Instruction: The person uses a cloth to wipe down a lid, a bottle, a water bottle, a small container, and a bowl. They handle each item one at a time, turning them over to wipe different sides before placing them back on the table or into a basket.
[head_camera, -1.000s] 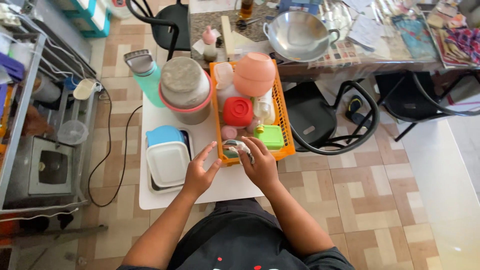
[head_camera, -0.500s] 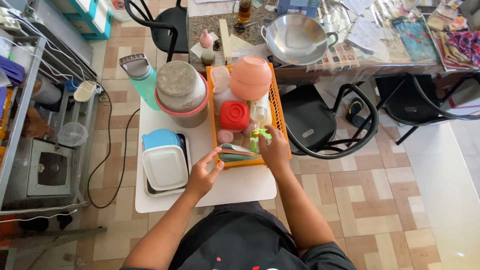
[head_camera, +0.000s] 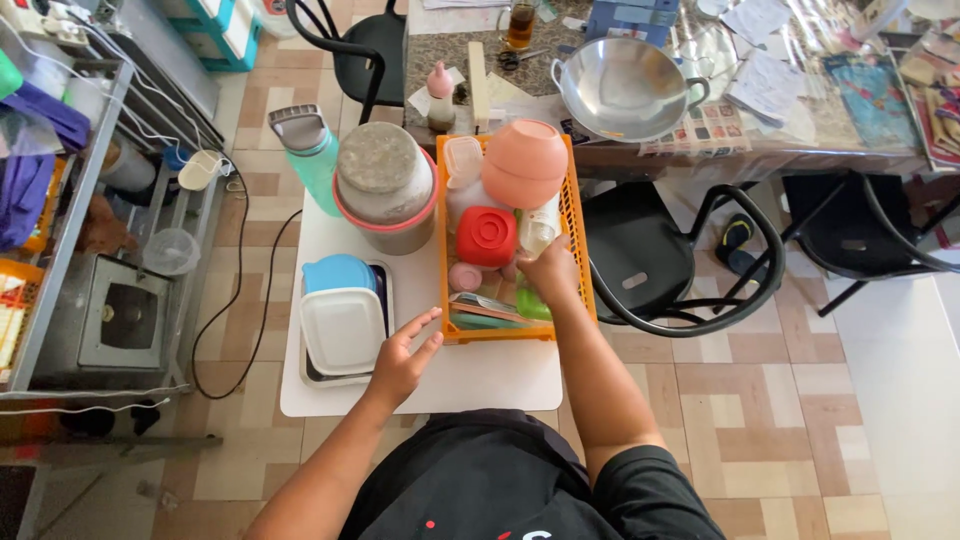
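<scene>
Orange basket (head_camera: 573, 232) on white table (head_camera: 500, 375): green container (head_camera: 533, 303) is grasped by right hand (head_camera: 549, 270). Left hand (head_camera: 402, 358), fingers released, is held at the basket's 7 o'clock corner.

Around the basket (head_camera: 573, 250) on the table (head_camera: 500, 375): lidded pot (head_camera: 385, 190) to its left, stacked containers (head_camera: 342, 320) nearer left — wok (head_camera: 625, 85) behind.

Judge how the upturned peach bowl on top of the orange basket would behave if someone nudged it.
The peach bowl looks like thin plastic, so probably light and easy to shift. It sits upside down on other containers in the orange basket, not on a flat base, so it may slide or tip off. Its smooth rounded dome could be slippery to grip.
</scene>
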